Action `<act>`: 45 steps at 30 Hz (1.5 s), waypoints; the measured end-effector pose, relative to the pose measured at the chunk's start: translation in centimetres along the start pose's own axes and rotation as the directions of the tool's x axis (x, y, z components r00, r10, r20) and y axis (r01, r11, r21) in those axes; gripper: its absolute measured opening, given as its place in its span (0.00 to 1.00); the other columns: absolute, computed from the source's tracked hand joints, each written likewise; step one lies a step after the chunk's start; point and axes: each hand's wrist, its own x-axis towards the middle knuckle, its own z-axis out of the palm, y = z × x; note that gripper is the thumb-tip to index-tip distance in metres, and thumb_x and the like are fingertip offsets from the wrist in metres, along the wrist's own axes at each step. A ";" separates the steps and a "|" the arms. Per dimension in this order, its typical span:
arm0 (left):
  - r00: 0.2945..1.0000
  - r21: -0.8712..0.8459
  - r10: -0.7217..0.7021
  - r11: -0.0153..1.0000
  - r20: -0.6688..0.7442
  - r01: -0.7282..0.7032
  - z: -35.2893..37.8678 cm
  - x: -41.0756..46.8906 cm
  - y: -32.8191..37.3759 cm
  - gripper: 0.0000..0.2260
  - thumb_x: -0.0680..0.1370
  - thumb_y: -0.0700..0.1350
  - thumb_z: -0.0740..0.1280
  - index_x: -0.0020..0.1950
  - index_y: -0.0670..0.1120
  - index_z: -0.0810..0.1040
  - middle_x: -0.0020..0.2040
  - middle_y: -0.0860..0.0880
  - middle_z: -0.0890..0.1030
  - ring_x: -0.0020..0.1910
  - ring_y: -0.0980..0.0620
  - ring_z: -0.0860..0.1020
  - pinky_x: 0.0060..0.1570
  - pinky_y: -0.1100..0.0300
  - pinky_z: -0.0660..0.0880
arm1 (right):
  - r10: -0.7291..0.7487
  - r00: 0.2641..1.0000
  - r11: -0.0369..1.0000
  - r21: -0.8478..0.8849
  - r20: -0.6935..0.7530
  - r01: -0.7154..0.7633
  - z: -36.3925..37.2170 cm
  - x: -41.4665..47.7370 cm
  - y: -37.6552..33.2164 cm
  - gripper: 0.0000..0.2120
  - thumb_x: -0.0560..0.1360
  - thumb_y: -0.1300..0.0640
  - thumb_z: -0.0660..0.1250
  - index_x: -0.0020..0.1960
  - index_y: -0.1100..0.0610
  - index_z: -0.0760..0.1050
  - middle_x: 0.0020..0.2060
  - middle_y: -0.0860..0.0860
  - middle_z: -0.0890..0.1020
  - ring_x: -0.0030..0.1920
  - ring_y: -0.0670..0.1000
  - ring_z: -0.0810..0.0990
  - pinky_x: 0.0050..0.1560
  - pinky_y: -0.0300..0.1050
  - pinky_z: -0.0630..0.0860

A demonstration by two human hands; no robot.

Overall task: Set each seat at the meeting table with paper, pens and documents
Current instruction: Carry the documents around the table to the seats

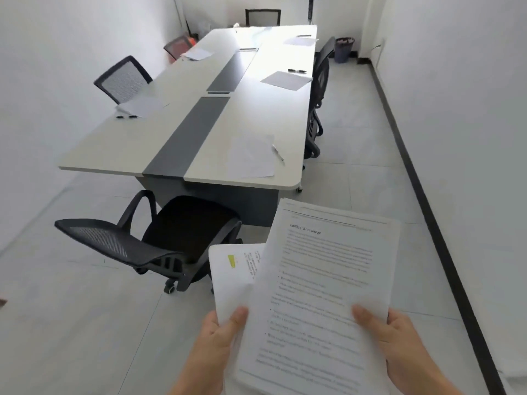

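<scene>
Left hand (219,334): I am seeing it pinching the lower left edge of the documents (322,280), thumb on top.
Right hand (399,340): it is gripping the lower right edge of the same stack, thumb lying across the top page.
Documents: they are sitting in both hands at the lower right of the frame, well apart from the table (119,155); the stack is fanning, with a lower sheet poking out to the left.
Risk, slipping: I am judging that the fanned sheets could be sliding apart and dropping if either thumb eases.
Risk, chair (171,238): it is standing pulled out at lower centre; walking in could mean bumping it.
Risk, pen (278,152): it is lying along the right edge of the near paper (251,158); laying a document there could be nudging it off.
Count, paper: five sets.
Count, pens (296,71): I am seeing them at four sets; at the upper-left set I cannot tell.
Count, chairs (122,78): six, as far as I can tell.
</scene>
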 end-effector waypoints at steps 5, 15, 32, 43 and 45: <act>0.999 -0.033 0.043 0.999 0.006 -0.043 0.1 8.0 5.9 0.12 0.75 0.41 0.67 0.57 0.39 0.78 0.49 0.37 0.85 0.47 0.37 0.84 0.47 0.46 0.80 | -0.010 0.999 0.999 -0.036 0.038 0.011 4.8 7.8 -5.1 0.17 0.71 0.59 0.67 0.55 0.67 0.80 0.50 0.63 0.85 0.50 0.64 0.85 0.58 0.61 0.77; 0.994 -0.060 0.101 0.993 -0.043 -0.104 0.7 19.3 15.5 0.15 0.75 0.42 0.67 0.60 0.40 0.78 0.53 0.37 0.84 0.52 0.36 0.83 0.55 0.40 0.77 | -0.058 0.998 0.996 -0.076 -0.024 0.056 12.7 22.1 -11.6 0.24 0.56 0.50 0.81 0.44 0.66 0.84 0.41 0.62 0.87 0.38 0.60 0.87 0.36 0.49 0.83; 0.807 -0.237 0.045 0.945 -0.589 -0.226 -1.0 33.1 25.9 0.10 0.78 0.36 0.63 0.57 0.35 0.78 0.42 0.39 0.86 0.36 0.42 0.85 0.31 0.55 0.82 | 0.221 0.937 0.909 -0.404 0.269 -0.098 31.1 51.0 -23.4 0.08 0.78 0.59 0.67 0.51 0.65 0.78 0.37 0.54 0.86 0.37 0.55 0.84 0.39 0.47 0.80; 0.702 -0.303 -0.028 0.913 -0.711 -0.271 -12.5 35.6 30.0 0.05 0.79 0.36 0.63 0.48 0.39 0.79 0.33 0.45 0.86 0.29 0.49 0.84 0.25 0.60 0.79 | 0.232 0.940 0.883 -0.461 0.251 -0.094 55.3 63.5 -19.4 0.17 0.80 0.59 0.65 0.66 0.64 0.70 0.56 0.57 0.79 0.53 0.57 0.78 0.54 0.52 0.77; 0.693 -0.313 -0.035 0.908 -0.720 -0.279 -14.7 36.3 30.8 0.05 0.79 0.36 0.63 0.48 0.40 0.79 0.33 0.46 0.86 0.30 0.50 0.84 0.25 0.61 0.79 | 0.251 0.950 0.852 -0.509 0.188 -0.124 58.0 65.3 -17.4 0.19 0.79 0.58 0.66 0.67 0.63 0.70 0.61 0.58 0.78 0.54 0.58 0.77 0.54 0.52 0.77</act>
